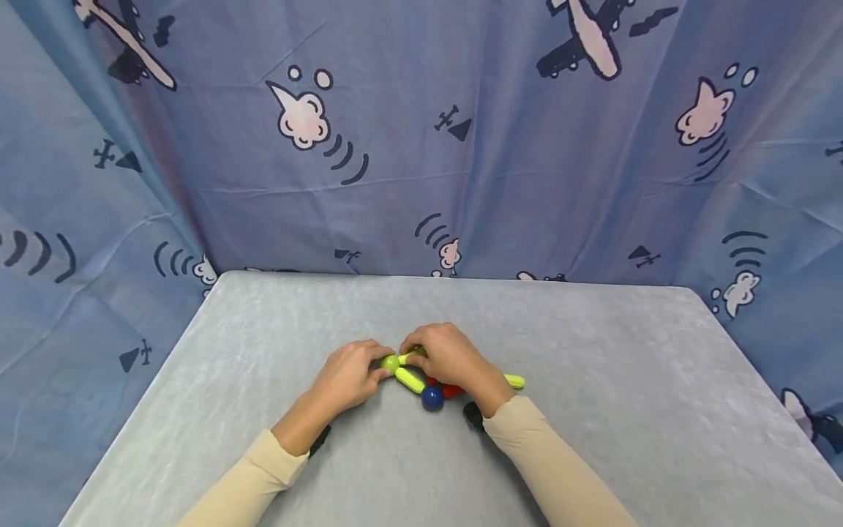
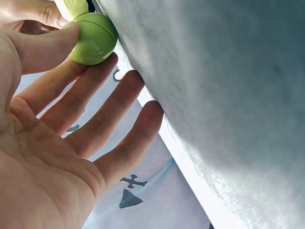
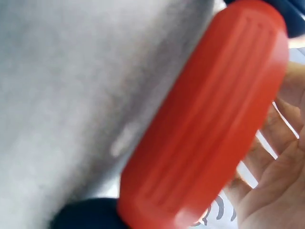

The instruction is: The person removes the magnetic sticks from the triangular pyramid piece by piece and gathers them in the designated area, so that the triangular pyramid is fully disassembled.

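In the head view, my left hand [image 1: 347,375] pinches a green ball [image 1: 390,364] between thumb and fingers; its other fingers spread loosely in the left wrist view. My right hand [image 1: 449,354] pinches a short yellow-green magnetic rod [image 1: 405,359] that meets the ball. A second yellow-green rod [image 1: 410,380] runs from the green ball to a dark blue ball [image 1: 432,397]. From there a red rod [image 1: 452,391] passes under my right hand, which hides part of the structure. Close up in the right wrist view, the red rod [image 3: 205,119] has dark blue balls at both ends.
Another yellow-green rod [image 1: 514,381] sticks out to the right of my right wrist. All of it lies on a table with a pale grey cover [image 1: 593,351]. A blue patterned curtain [image 1: 395,146] hangs behind the table's far edge and along its sides.
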A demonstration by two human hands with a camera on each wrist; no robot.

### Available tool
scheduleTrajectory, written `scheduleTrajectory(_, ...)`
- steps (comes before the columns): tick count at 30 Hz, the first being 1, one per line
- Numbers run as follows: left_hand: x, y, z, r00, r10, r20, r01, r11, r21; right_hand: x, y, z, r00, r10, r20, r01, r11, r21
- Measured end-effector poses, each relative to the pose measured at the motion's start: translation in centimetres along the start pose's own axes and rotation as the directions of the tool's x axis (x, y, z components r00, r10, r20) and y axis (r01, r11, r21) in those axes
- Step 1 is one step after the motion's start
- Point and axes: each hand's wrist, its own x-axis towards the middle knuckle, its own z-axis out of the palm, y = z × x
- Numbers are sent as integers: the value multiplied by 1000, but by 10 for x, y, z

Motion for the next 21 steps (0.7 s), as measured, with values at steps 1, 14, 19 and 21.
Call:
scheduleTrajectory(1,-1,0,0,1000,-1,-2,1,1000,-2,0,0,1,1000,1,5,-1,1000,-8)
scheduleTrajectory(14,-3,-3,1,1000,-9,8,9,1000,-3,-4,0,6,999,-14,-50,15,1000,10)
scheduleTrajectory(19,-1,-4,1,1000,-5,9,5,1000,-6,-16,-4,2,993,-58,-104,55,998,-25)
scheduleTrajectory(21,-2,-4,1,1000,-11,13,11,1000,-6,-22,-7,1,992,-87,-95,85,996,-33)
